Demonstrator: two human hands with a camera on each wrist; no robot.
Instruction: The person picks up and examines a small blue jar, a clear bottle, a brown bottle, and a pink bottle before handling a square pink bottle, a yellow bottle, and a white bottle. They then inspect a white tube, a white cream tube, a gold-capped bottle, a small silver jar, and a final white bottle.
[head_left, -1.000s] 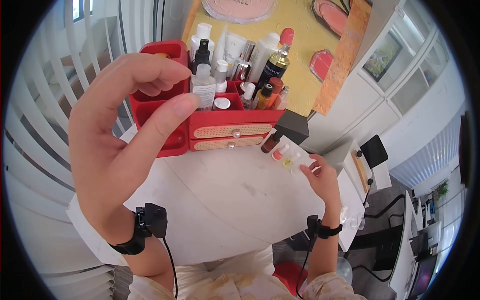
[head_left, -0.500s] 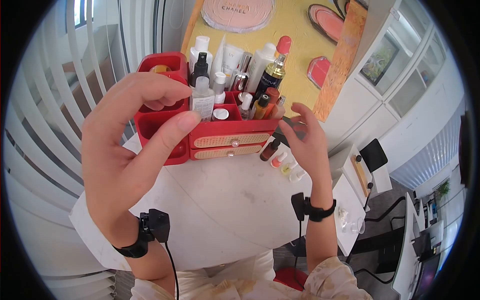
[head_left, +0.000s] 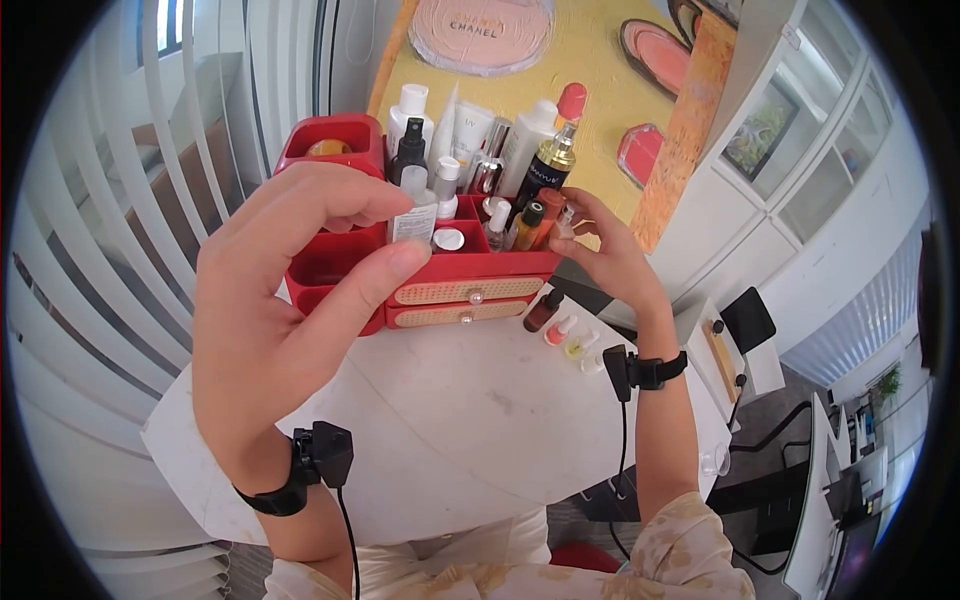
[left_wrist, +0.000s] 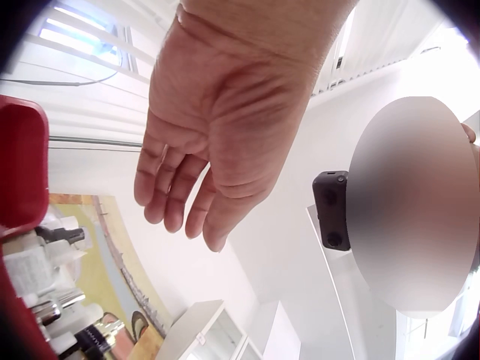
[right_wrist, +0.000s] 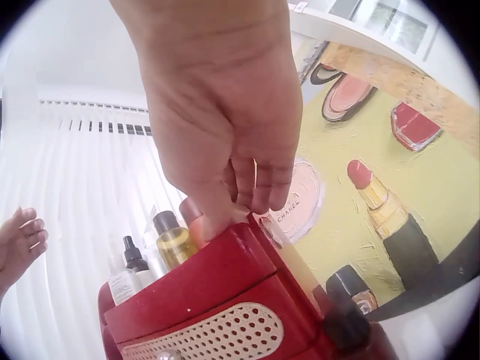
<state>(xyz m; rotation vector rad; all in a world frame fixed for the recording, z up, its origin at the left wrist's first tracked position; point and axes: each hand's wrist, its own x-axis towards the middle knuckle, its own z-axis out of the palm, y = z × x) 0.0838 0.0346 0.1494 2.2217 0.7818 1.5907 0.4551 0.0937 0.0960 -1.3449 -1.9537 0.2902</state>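
A red cosmetics organizer point(head_left: 500, 264) stands on the white table, with several bottles in its compartments. At its right front corner my right hand point(head_left: 618, 262) pinches a small nail polish bottle point(head_left: 566, 222) between thumb and fingers; in the right wrist view those fingertips sit right at the organizer's corner, and the bottle is mostly hidden. My left hand point(head_left: 275, 300) hovers in front of the organizer's left side, fingers loosely bent and thumb apart. It overlaps a clear labelled bottle point(head_left: 415, 222) in the head view, while the left wrist view shows nothing in its grasp.
Right of the organizer, on the table, are a dark brown bottle point(head_left: 543, 310), a coral nail polish point(head_left: 559, 331), a yellow one point(head_left: 580, 346) and a clear one point(head_left: 593, 362). A yellow painting point(head_left: 480, 85) rises behind. White blinds point(head_left: 120, 260) flank the left.
My right hand has gone from beside the small bottles on the table up to the organizer's right corner, closing on a small bottle there. The left hand has shifted slightly rightward in view.
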